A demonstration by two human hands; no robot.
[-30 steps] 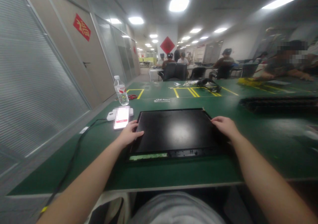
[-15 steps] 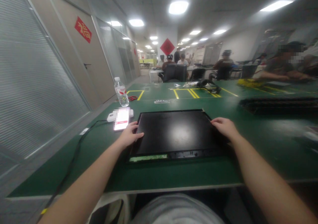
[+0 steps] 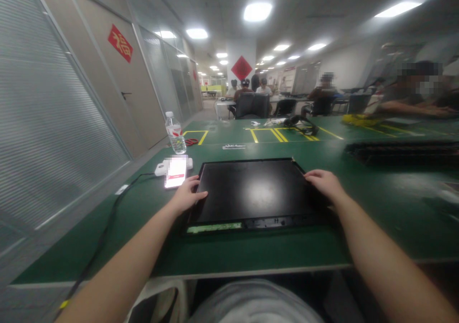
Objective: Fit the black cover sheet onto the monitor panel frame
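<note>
A flat black display panel (image 3: 229, 189) lies face up on the green table (image 3: 251, 253), with a light glare on its screen. Along its near edge a green circuit strip (image 3: 215, 228) shows at the left. My left hand (image 3: 186, 194) grips the panel's left edge, thumb on the screen side and fingers along the rim. At the right edge, my right hand (image 3: 324, 184) pinches the rim near the far corner; part of its grip is hidden.
Left of the panel are a lit phone (image 3: 175, 172), a white power strip (image 3: 161, 167) with a black cable, a water bottle (image 3: 175, 134) and red-handled scissors (image 3: 191, 142). A long black object (image 3: 401, 153) lies at right. Headphones-like black gear (image 3: 301, 123) sits farther back. People sit beyond.
Both my hands and the panel stay in place. At the far right, a seated person's arms have shifted slightly.
</note>
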